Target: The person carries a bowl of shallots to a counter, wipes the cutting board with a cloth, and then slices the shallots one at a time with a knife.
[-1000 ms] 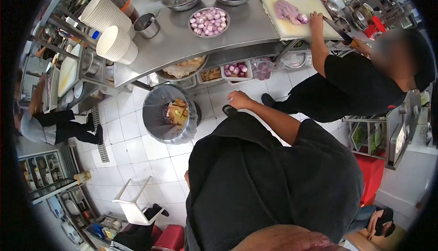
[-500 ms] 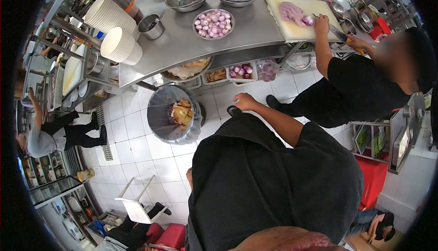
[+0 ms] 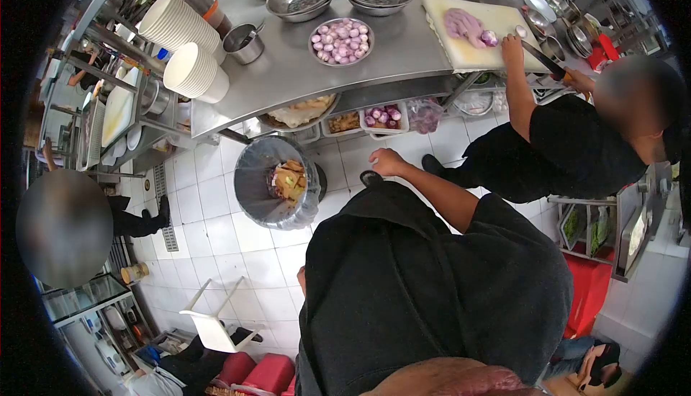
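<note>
My right hand point(image 3: 387, 162) hangs in front of my black shirt, its fingers loosely bent and a little apart, with nothing visible in it. Below it lies the tip of a dark shoe point(image 3: 371, 178). Only a sliver of my left hand point(image 3: 301, 278) shows at the left edge of my shirt; its fingers are hidden. The lined waste bin point(image 3: 277, 182), with peelings inside, stands on the floor to the left of my right hand. On the steel table point(image 3: 281, 79) ahead sits a bowl of peeled shallots point(image 3: 341, 42).
A co-worker at right holds a knife point(image 3: 543, 60) over a white cutting board point(image 3: 450, 36) with shallots. White tub stacks point(image 3: 194, 72) stand at the table's left end. Crates of onions point(image 3: 383, 117) sit below. A white chair point(image 3: 216, 331) is at lower left; another person stands at far left.
The co-worker's knife has moved off the shallot, and a cut piece now lies near the board's right side. The person at far left has changed position. My hands stay nearly still.
</note>
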Demonstrator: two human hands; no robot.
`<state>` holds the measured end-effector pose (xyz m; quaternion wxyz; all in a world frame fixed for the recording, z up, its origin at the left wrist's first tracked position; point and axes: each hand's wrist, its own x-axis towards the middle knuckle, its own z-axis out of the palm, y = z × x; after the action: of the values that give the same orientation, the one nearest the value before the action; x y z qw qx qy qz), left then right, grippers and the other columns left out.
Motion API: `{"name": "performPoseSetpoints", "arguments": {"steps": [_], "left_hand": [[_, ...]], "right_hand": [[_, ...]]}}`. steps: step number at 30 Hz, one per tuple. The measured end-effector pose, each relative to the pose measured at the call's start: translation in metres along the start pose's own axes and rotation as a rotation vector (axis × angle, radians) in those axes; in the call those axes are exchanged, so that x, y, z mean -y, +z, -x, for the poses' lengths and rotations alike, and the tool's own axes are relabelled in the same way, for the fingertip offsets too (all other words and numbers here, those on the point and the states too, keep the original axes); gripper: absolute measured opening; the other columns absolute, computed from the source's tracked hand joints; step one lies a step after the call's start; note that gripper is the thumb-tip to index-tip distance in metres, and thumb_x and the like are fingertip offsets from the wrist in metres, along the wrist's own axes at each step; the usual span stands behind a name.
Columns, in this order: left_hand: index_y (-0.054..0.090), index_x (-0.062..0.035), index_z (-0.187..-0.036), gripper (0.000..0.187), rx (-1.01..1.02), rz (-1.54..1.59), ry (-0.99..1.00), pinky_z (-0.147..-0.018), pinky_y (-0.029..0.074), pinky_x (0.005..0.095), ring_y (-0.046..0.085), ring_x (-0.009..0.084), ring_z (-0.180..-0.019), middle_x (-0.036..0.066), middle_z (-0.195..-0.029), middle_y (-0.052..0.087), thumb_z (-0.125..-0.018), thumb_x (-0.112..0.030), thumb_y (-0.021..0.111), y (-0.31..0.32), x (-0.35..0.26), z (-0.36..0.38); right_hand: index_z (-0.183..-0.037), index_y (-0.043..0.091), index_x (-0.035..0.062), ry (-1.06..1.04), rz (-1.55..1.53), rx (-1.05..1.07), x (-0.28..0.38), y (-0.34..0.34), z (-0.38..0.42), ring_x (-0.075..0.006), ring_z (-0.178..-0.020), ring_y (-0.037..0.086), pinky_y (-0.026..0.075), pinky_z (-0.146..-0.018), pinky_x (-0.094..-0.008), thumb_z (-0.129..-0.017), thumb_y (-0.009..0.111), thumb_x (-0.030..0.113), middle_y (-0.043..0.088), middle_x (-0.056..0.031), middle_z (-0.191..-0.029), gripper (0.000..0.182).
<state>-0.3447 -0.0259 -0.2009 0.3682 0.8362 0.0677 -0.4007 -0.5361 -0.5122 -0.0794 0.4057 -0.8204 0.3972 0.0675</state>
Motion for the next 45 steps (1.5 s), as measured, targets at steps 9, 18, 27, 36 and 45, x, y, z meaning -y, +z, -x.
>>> {"name": "performPoseSetpoints", "arguments": {"steps": [9,18,27,36,45], "left_hand": [[0.068,0.0081,-0.105,0.035,-0.008,0.068,-0.020,-0.070,0.052,0.0305,0.064,0.0177,-0.077,0.012,-0.089,0.072,-0.089,-0.023,0.071,0.007,0.007,0.010],[0.071,0.0064,-0.102,0.034,-0.021,0.007,-0.022,-0.073,0.052,0.0303,0.066,0.0193,-0.078,0.011,-0.089,0.073,-0.087,-0.023,0.074,0.007,0.015,-0.002],[0.071,0.0030,-0.087,0.025,0.047,-0.220,0.170,-0.053,0.049,0.0346,0.059,0.0189,-0.057,0.009,-0.068,0.065,-0.083,-0.021,0.072,-0.002,-0.015,0.022],[0.072,-0.0023,-0.094,0.029,-0.141,-0.047,-0.073,-0.054,0.054,0.0359,0.065,0.0199,-0.061,0.010,-0.074,0.069,-0.081,-0.028,0.074,0.007,-0.048,0.030],[0.073,-0.0027,-0.096,0.034,-0.124,-0.227,0.029,-0.061,0.058,0.0367,0.070,0.0235,-0.065,0.012,-0.077,0.072,-0.080,-0.033,0.071,0.015,-0.037,0.017]], "right_hand": [[-0.107,0.073,0.0093,0.000,0.032,-0.005,-0.011,0.005,0.005,-0.0328,-0.102,0.067,0.051,-0.094,-0.0404,-0.077,0.065,0.018,0.071,-0.0158,-0.108,0.032],[-0.107,0.073,0.0108,-0.007,0.029,0.004,-0.008,0.002,0.008,-0.0335,-0.099,0.068,0.052,-0.093,-0.0408,-0.077,0.065,0.020,0.071,-0.0158,-0.106,0.032],[-0.113,0.071,0.0113,-0.112,-0.012,0.084,-0.045,0.025,-0.016,-0.0295,-0.078,0.071,0.057,-0.076,-0.0412,-0.077,0.067,0.021,0.073,-0.0154,-0.088,0.037],[-0.099,0.078,0.0132,-0.231,-0.055,0.085,-0.035,0.007,-0.025,-0.0278,-0.074,0.072,0.057,-0.072,-0.0367,-0.080,0.061,0.023,0.074,-0.0138,-0.082,0.027],[-0.093,0.071,0.0014,-0.286,0.023,-0.135,0.038,-0.049,-0.063,-0.0350,-0.072,0.068,0.052,-0.068,-0.0431,-0.087,0.060,0.019,0.068,-0.0202,-0.077,0.022]]}}
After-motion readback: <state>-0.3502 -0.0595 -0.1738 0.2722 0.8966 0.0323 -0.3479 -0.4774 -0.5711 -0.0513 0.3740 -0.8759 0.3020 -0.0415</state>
